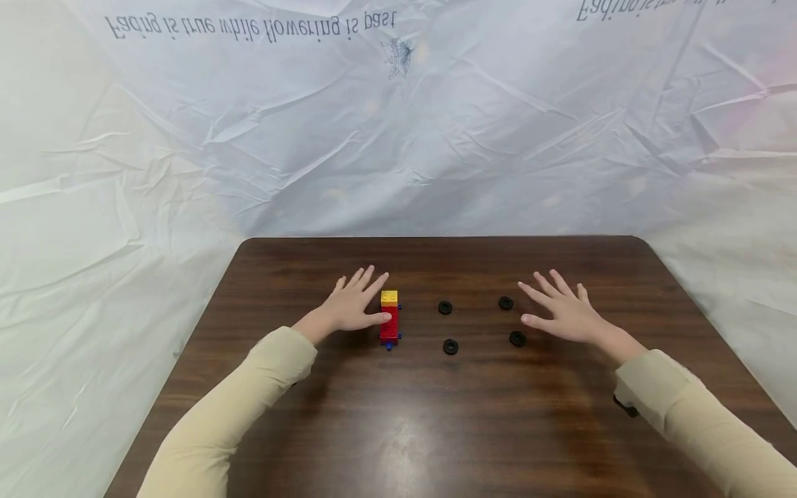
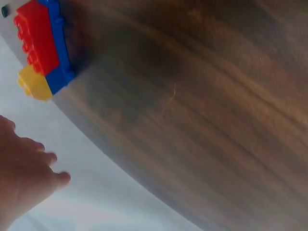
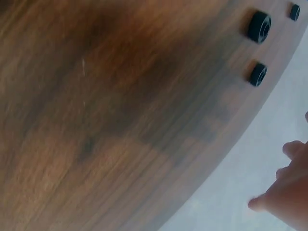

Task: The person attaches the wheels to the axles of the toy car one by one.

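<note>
A toy block vehicle with red and yellow blocks on a blue base stands left of the table's middle. Over its left side hovers my left hand, fingers spread, the thumb crossing in front of the red block. The left wrist view shows a gap between that hand and the yellow block. My right hand is spread out and holds nothing. Nearest to it are two black toy wheels, one farther back and one closer.
More black wheels lie between the vehicle and those two, one at the back and one in front. The brown wooden table has rounded far corners. White printed sheeting hangs behind and at both sides.
</note>
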The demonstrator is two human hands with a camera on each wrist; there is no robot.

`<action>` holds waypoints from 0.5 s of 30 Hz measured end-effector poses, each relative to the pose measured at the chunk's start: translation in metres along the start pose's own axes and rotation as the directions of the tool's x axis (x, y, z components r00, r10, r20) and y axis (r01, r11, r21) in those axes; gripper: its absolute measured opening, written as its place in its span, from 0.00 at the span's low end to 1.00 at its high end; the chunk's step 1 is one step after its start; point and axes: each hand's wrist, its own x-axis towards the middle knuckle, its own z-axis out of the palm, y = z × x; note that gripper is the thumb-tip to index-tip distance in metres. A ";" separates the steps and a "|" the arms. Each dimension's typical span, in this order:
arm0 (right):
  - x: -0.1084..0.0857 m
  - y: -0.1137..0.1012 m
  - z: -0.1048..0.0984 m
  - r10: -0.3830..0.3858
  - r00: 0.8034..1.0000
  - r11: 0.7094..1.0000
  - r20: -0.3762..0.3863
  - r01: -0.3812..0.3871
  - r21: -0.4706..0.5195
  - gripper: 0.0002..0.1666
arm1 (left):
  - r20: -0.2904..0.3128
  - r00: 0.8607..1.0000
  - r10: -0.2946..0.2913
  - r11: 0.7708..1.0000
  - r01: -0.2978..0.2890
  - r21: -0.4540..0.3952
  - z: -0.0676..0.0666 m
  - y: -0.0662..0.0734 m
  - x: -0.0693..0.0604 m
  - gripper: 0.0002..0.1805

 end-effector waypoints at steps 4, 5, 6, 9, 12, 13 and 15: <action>-0.003 -0.008 0.005 -0.057 0.998 0.983 0.014 0.053 0.176 0.39 | 0.001 1.000 0.031 0.997 -0.031 -0.071 0.002 0.010 -0.003 0.44; -0.004 -0.011 0.005 -0.069 0.997 0.971 0.023 0.062 0.231 0.38 | 0.007 1.000 0.020 0.996 -0.019 -0.092 0.003 0.013 -0.003 0.44; -0.005 -0.014 0.006 -0.080 0.996 0.954 0.034 0.067 0.292 0.37 | 0.013 1.000 0.002 0.993 0.000 -0.117 0.004 0.015 -0.002 0.43; -0.007 -0.022 0.006 -0.109 0.992 0.902 0.065 0.071 0.427 0.35 | 0.019 0.997 -0.073 0.979 0.075 -0.188 0.010 0.020 0.001 0.42; -0.008 -0.027 0.005 -0.113 0.990 0.861 0.080 0.057 0.505 0.32 | 0.003 0.990 -0.142 0.964 0.139 -0.226 0.016 0.025 0.007 0.41; -0.008 -0.027 0.006 -0.108 0.991 0.851 0.082 0.050 0.523 0.32 | -0.003 0.987 -0.162 0.960 0.157 -0.234 0.018 0.027 0.008 0.41; -0.010 -0.026 0.008 -0.088 0.992 0.833 0.092 0.022 0.553 0.32 | -0.014 0.980 -0.197 0.948 0.187 -0.256 0.022 0.031 0.010 0.41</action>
